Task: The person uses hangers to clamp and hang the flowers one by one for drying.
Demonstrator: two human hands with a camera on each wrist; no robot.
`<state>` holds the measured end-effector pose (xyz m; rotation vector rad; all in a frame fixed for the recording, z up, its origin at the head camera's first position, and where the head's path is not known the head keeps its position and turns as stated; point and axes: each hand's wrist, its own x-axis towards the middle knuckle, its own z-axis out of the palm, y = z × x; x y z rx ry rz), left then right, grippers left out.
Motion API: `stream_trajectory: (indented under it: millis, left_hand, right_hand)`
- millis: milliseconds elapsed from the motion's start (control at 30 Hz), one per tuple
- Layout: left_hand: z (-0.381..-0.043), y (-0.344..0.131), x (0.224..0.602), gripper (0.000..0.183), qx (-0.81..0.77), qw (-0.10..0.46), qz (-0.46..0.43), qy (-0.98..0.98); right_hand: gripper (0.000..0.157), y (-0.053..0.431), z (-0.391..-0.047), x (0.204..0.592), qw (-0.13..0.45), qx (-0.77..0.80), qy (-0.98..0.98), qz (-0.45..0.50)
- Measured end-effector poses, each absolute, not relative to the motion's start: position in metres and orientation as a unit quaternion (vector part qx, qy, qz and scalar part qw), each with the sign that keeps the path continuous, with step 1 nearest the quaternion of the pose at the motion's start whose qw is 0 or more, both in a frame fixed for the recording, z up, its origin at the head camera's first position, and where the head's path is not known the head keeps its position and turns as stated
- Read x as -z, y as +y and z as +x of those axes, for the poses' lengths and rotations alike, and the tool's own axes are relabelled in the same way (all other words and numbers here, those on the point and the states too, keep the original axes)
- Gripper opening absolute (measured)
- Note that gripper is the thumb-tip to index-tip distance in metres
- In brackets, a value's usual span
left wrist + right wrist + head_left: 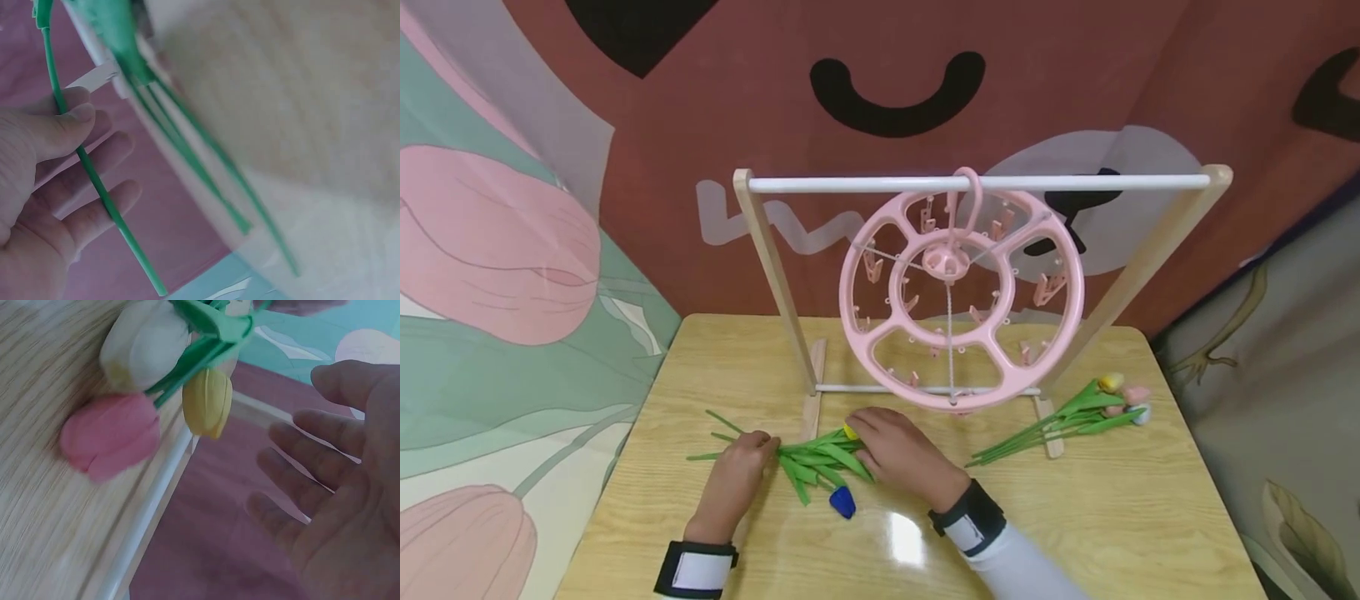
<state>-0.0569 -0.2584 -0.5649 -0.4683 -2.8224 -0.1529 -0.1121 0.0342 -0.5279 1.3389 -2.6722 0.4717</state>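
Note:
Over the stems of a tulip bunch [820, 458] on the table is my left hand [741, 467]. The left wrist view shows its thumb and forefinger pinching one green tulip stem [94, 178], with other stems [206, 140] hanging beside it. At the flower end of that bunch is my right hand [902, 454], partly covering a yellow tulip [850, 432]. A blue tulip [842, 502] lies nearer the front. In the right wrist view, my right fingers are extended and hold nothing; a yellow tulip [207, 403], a white tulip [144, 347] and a pink tulip [111, 434] appear beside them.
A wooden rack [775, 275] with a white top bar stands on the table [1112, 533]. From the bar hangs a round pink drying hanger [867, 343] with several clips [1049, 288]. Another tulip bunch [1060, 421] lies across the rack's right foot. A printed curtain [880, 158] is behind.

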Motion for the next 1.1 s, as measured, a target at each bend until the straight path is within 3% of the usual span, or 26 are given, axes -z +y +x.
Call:
stream_trajectory:
  millis: [200, 467, 800, 1100]
  left_hand:
    - [-0.058, -0.249, 0.542, 0.035, 0.026, 0.158, -0.193, -0.968]
    - [-0.055, -0.241, 0.51, 0.036, -0.02, 0.173, -0.196, -0.965]
    - [-0.059, -0.235, 0.485, 0.038, -0.011, 0.186, -0.204, -0.961]
    - [-0.061, -0.233, 0.478, 0.034, 0.006, 0.22, -0.208, -0.953]
  right_hand:
    - [0.053, 0.026, -0.117, 0.53, 0.089, -0.137, -0.872, 0.461]
    - [0.042, 0.02, -0.121, 0.536, 0.047, -0.142, -0.875, 0.461]
    - [0.017, 0.021, -0.125, 0.526, 0.018, -0.215, -0.868, 0.447]
    - [0.015, 0.028, -0.126, 0.524, -0.029, -0.269, -0.874, 0.404]
